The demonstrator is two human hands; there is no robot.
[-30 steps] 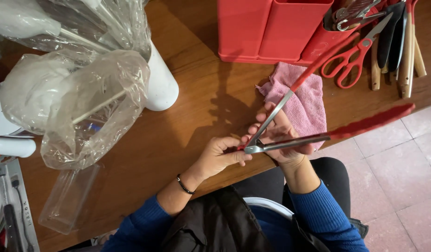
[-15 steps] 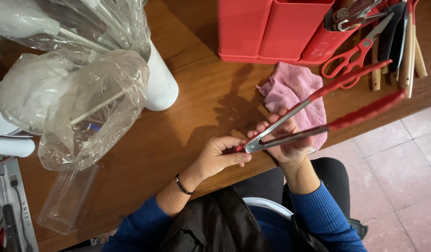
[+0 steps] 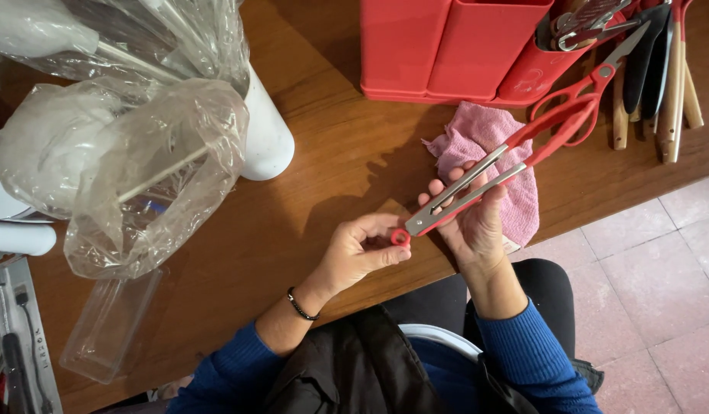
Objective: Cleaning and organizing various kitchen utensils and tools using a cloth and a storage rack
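Tongs (image 3: 477,188), metal arms with red tips, sit in both our hands just over the near edge of the counter (image 3: 347,161), their arms drawn nearly together and pointing toward the far right corner. Our right hand (image 3: 477,222) has its grip clamped around the metal arms near the hinge, fingers wrapped over the top; our left hand (image 3: 362,253) pinches the small red ring (image 3: 400,238) at the hinge end between thumb and forefinger, so that grip is closed on the ring. We judge the main risk to be the ring slipping from that small pinch, which would let the arms spring apart and knock the things close ahead. Just beyond our right hand lies a pink cloth (image 3: 485,142), and the red tips reach over it, close to the red scissors (image 3: 580,100) and the wooden-handled utensils (image 3: 669,92) at the far right edge; a swing that way could catch them. Behind the cloth stands a red holder (image 3: 454,46) against the far edge. The freest room lies in the bare wood between our left hand and the white cylinder (image 3: 266,134); farther left, crinkled plastic bags (image 3: 132,161) and a clear plastic tray (image 3: 109,326) crowd the left edge.
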